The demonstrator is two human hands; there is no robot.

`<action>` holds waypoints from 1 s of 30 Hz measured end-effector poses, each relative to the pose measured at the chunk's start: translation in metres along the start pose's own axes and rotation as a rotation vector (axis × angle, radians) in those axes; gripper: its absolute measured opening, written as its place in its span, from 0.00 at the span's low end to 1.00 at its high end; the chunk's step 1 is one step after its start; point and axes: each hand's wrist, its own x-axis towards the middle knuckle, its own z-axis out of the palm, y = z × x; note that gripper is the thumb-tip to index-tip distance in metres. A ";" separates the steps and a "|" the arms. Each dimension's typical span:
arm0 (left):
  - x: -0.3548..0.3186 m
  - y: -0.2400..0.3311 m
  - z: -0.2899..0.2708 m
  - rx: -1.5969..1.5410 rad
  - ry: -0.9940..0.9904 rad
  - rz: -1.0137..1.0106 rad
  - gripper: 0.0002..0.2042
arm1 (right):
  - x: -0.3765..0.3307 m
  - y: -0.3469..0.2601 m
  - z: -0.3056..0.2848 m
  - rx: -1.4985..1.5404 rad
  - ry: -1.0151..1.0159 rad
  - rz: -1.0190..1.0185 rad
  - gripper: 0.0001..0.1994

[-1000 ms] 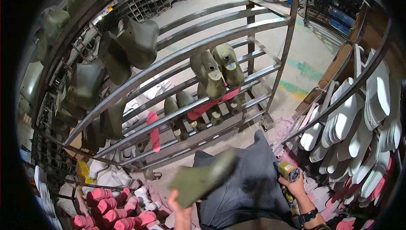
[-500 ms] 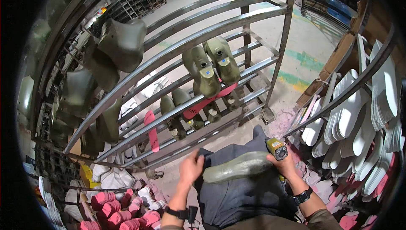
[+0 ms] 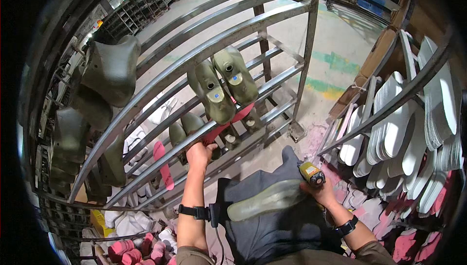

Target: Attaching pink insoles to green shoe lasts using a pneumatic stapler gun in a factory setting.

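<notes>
My left hand (image 3: 199, 154) reaches up to the metal rack (image 3: 253, 26), its fingers curled at the lower end of a pink insole (image 3: 233, 116) lying across the bars. Two olive shoe lasts (image 3: 221, 87) stand on pegs just above it. My right hand (image 3: 323, 192) grips a small yellow tool (image 3: 310, 172) over my lap. A pale green shoe last (image 3: 265, 199) lies sole-up across my dark apron (image 3: 272, 231), its right end against my right hand.
More olive lasts (image 3: 104, 73) hang on the curved rack to the left. Another pink insole (image 3: 163, 165) hangs lower on the bars. White insoles (image 3: 404, 133) fill the rack at right. Pink lasts (image 3: 131, 250) are piled at lower left.
My left hand let go of the green last and rose to the rack at the pink insole. The last settled across my lap, still at my right hand.
</notes>
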 end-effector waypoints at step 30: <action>-0.218 0.018 -0.005 -0.028 -0.422 0.281 0.36 | -0.011 0.040 -0.012 0.431 0.048 -0.078 0.15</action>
